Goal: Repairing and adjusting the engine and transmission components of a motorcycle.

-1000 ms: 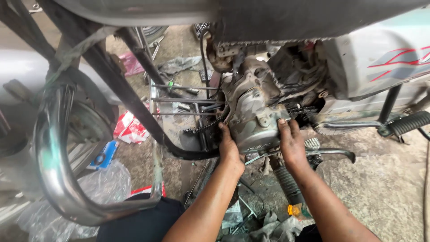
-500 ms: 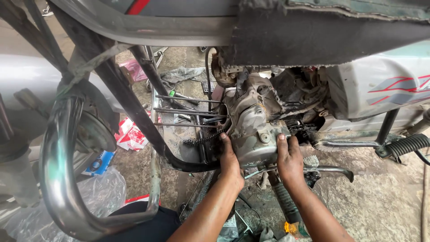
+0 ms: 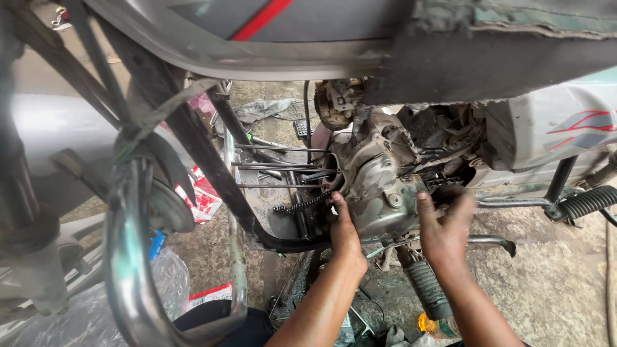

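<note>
Head view: since a second ago the camera has pulled back and tipped up, so the seat (image 3: 514,58) and grey tank (image 3: 257,32) now fill the top of the frame, while both hands have stayed on the engine (image 3: 379,186). The right hand (image 3: 443,234) has slid from the upper right of the casing down to its lower right edge. By the look of it, the work is still a two-handed hold on the engine block, not a new step.

The left hand (image 3: 344,231) presses flat against the casing's left side, fingers up, just beside the loose chain (image 3: 299,205) and the bare studs (image 3: 283,168). The right hand cups the casing, fingers curled over its edge, above the footpeg (image 3: 427,289). Both forearms reach up from below, wrists straight. The engine sits in the frame, under the seat.
</note>
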